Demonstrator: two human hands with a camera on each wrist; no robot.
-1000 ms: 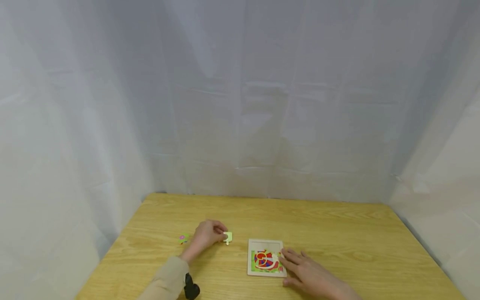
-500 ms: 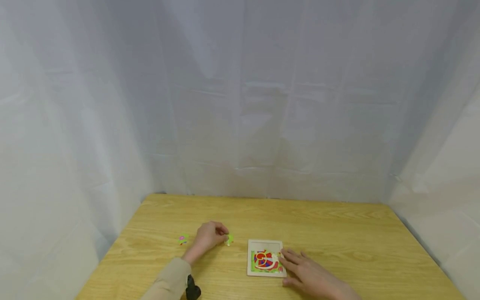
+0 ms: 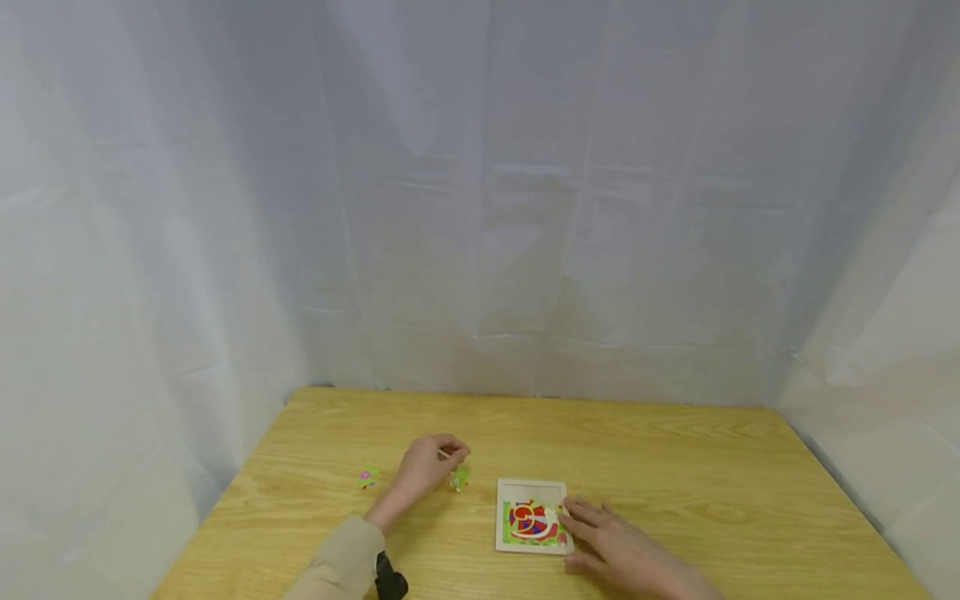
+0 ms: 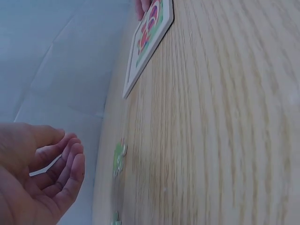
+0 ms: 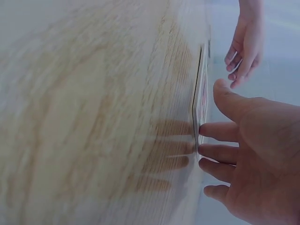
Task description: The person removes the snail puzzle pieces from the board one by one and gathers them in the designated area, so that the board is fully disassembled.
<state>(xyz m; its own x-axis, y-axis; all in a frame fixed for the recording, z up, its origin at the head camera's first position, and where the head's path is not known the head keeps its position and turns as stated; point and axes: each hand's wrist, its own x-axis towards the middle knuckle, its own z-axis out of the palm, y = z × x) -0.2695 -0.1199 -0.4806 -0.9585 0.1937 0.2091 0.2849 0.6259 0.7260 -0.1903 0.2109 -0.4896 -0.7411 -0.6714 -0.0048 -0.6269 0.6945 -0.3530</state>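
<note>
My left hand [image 3: 429,465] hovers over the table, left of the puzzle board, with a thin pale puzzle piece [image 3: 444,453] pinched on edge between thumb and fingers. Its printed face is hidden. Just under the fingertips lies a green puzzle piece [image 3: 459,479], also seen in the left wrist view. My right hand [image 3: 618,543] has its fingers extended, fingertips touching the right edge of the wooden-framed puzzle board [image 3: 531,483]. Red, blue and green pieces fill the board's near part; its far part shows bare wood.
Another green piece with a pink flower [image 3: 367,477] lies left of my left hand. The wood-grain table [image 3: 675,467] is bordered by white sheeting [image 3: 480,250] at the back and both sides. A black device [image 3: 390,577] is strapped at my left wrist.
My left hand has risen slightly and moved a little right, lifting the pale piece off the table. A green piece now shows below it. The right hand and board stay put.
</note>
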